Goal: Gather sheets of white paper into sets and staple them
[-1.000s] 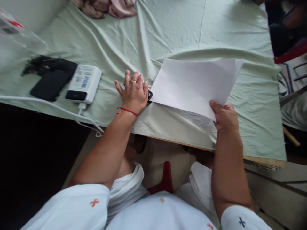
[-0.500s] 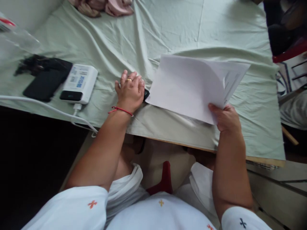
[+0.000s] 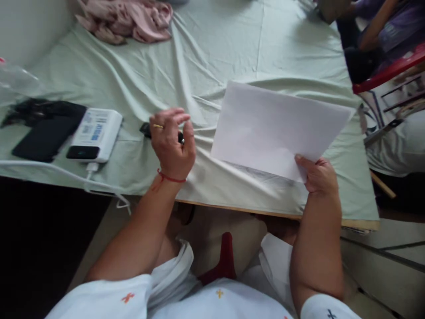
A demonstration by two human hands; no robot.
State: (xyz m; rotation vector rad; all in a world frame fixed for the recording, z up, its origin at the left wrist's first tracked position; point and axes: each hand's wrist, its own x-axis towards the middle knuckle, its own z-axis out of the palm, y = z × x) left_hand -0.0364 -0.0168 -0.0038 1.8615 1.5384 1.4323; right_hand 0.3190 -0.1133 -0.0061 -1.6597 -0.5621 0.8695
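My right hand (image 3: 321, 176) pinches the near right corner of white paper sheets (image 3: 275, 128), thumb on top. They lie low over the cloth, their upper face blank. My left hand (image 3: 172, 139), with a ring and a red string bracelet, is over a small black object (image 3: 145, 129). Its fingers are stretched out and the thumb stands apart. Most of that object is hidden under the hand, so its kind does not show.
A white power bank (image 3: 96, 133) with a plugged-in white cable (image 3: 59, 167) lies left, beside a black phone-like slab (image 3: 40, 139). Pink cloth (image 3: 129, 20) is heaped at the back. A person's arm (image 3: 378, 26) and a red chair (image 3: 392, 71) are beyond the right edge.
My left hand has moved left from beside the paper's edge, and its fingers have spread. The sheets, fanned apart at the right before, now lie together in my right hand. The view has shifted.
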